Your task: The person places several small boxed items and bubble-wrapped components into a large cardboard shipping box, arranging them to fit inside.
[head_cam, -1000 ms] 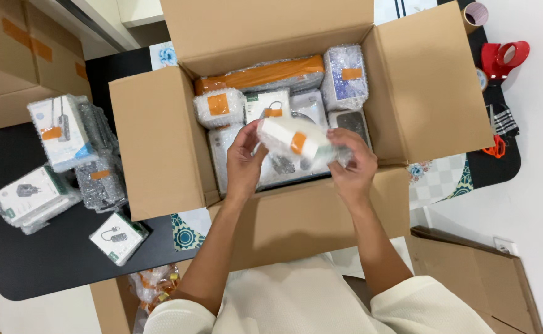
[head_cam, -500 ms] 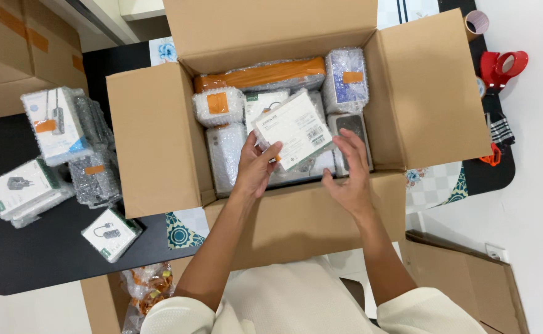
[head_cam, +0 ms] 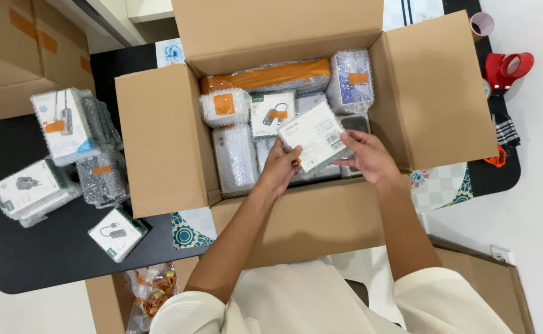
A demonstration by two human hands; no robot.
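Both hands hold a small flat white product box point(head_cam: 313, 136) over the open cardboard carton point(head_cam: 166, 142). My left hand point(head_cam: 279, 168) grips its lower left corner. My right hand point(head_cam: 369, 158) touches its right edge with the fingers. The box is tilted, its printed back facing up. Inside the carton lie several bubble-wrapped packages point(head_cam: 234, 158), some taped with orange strips, and a long orange-taped bundle point(head_cam: 271, 75) along the far wall.
On the black table point(head_cam: 48, 253) left of the carton sit several wrapped white boxes point(head_cam: 64, 127) and one small box point(head_cam: 118, 233). A red tape dispenser point(head_cam: 508, 67) and tape roll point(head_cam: 482, 23) lie at the far right. More cardboard cartons point(head_cam: 17, 55) stand at the upper left.
The wrapped item held a second ago is gone from my hands; the flat white box is now turned face-down between both hands, and my right hand has come back onto its edge.
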